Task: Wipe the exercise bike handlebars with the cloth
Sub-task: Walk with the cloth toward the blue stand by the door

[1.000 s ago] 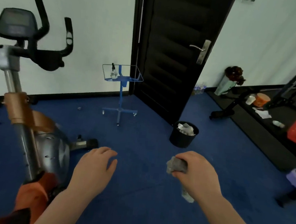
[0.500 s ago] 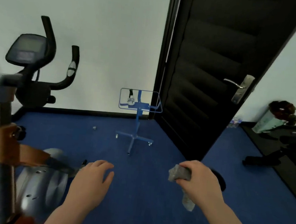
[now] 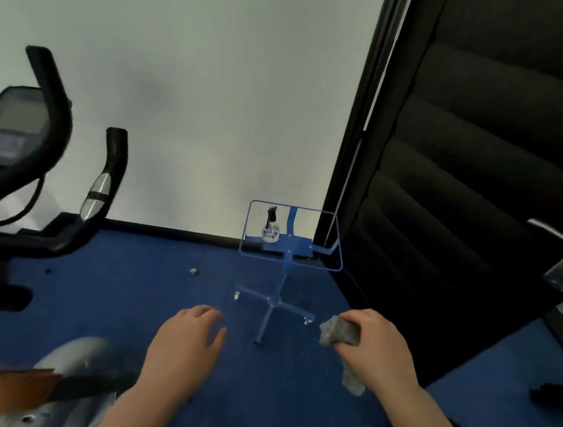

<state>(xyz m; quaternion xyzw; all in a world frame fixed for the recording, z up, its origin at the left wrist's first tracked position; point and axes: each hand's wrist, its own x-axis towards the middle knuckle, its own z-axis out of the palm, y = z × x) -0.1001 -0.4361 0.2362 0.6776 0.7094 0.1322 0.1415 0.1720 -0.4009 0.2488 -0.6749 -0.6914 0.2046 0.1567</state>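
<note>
Head view shows my right hand (image 3: 375, 348) clenched on the grey cloth (image 3: 340, 332), left hand (image 3: 186, 343) empty with fingers loosely together, handlebars (image 3: 103, 192) well apart at upper left; I should reach there and wrap the cloth around each grip.

A blue wire stand (image 3: 291, 238) on a wheeled cross-shaped base stands on the blue carpet (image 3: 149, 290), close to the white wall (image 3: 199, 85). A small clear bottle with a black top (image 3: 270, 227) sits on the stand's tray. Just right of the stand is a dark panelled door (image 3: 464, 196) with a silver lever handle (image 3: 561, 238). Left of the stand, a small pale object (image 3: 193, 271), too small to identify, lies on the carpet. A black skirting board (image 3: 175, 230) runs along the wall behind the stand.
</note>
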